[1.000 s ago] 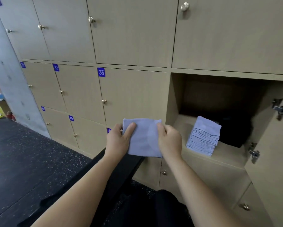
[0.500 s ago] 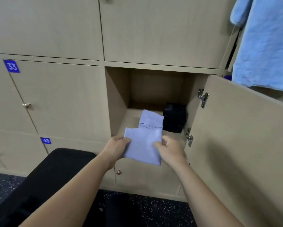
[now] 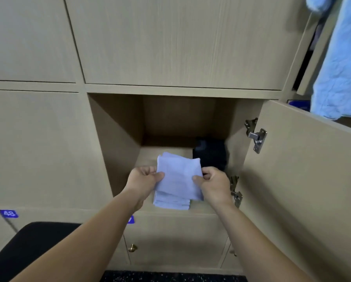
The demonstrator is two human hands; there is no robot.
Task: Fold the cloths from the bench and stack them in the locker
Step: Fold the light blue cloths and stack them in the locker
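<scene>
Fold done: my left hand and right hand pinch the cloth over the stack, six o'clock in the locker. Release remains.

Our left hand and right hand are bare; our left forearm and right forearm run uncovered from the wrists to the view's lower edge.
</scene>
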